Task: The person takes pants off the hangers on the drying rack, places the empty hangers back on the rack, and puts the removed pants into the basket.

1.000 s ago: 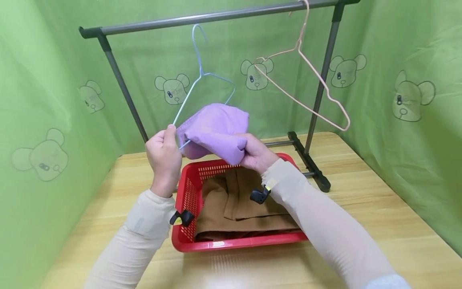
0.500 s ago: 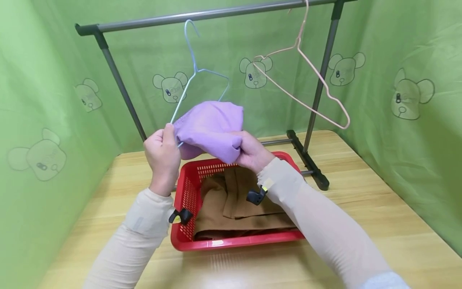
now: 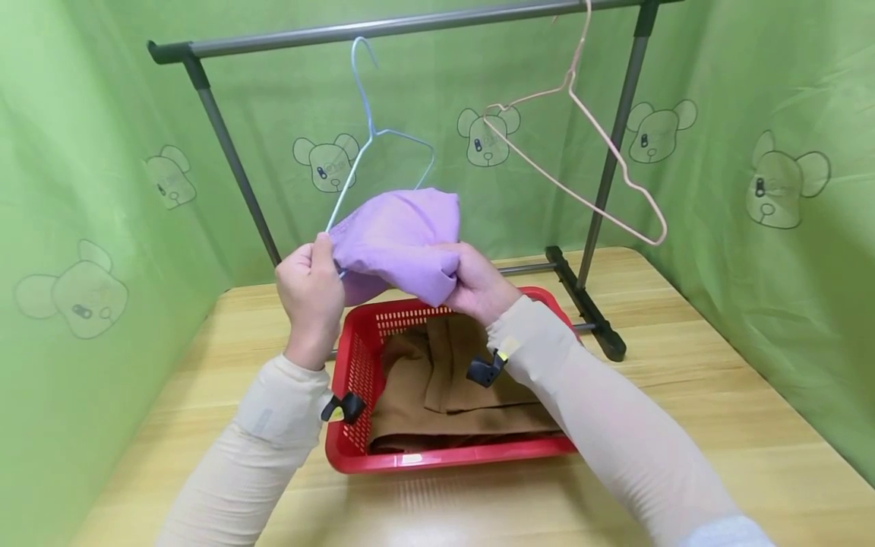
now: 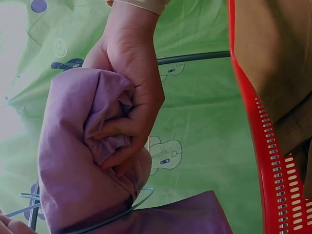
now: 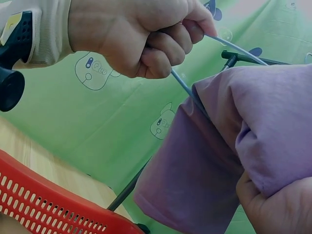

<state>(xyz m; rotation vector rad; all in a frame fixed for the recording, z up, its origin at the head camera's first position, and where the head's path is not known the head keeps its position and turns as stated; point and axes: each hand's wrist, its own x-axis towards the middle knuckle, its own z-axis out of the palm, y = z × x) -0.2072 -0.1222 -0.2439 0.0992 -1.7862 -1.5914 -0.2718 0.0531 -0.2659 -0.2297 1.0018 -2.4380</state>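
Note:
My left hand [image 3: 311, 296] grips the near corner of a light-blue wire hanger [image 3: 372, 135], thumb along the wire. The hanger's hook stands at the height of the rack's bar; I cannot tell if they touch. A purple cloth garment [image 3: 403, 235] is bunched about the lower part of the hanger, whose bottom wire runs in under a fold. My right hand [image 3: 478, 285] holds the garment's right end; in the left wrist view its fingers [image 4: 119, 127] curl into the gathered cloth. The right wrist view shows part of the garment [image 5: 185, 180] hanging down.
Below the hands, a red basket [image 3: 451, 457] holds a brown garment [image 3: 472, 422] on the wooden table [image 3: 711, 425]. A grey clothes rack [image 3: 294, 39] stands behind, with a pink hanger [image 3: 601, 129] on its right side. Green curtains [image 3: 75, 182] enclose the table.
The blue hanger and purple garment shifted slightly left and up in the first half second, the right hand with them. Since then they have barely moved. Both hands keep their holds.

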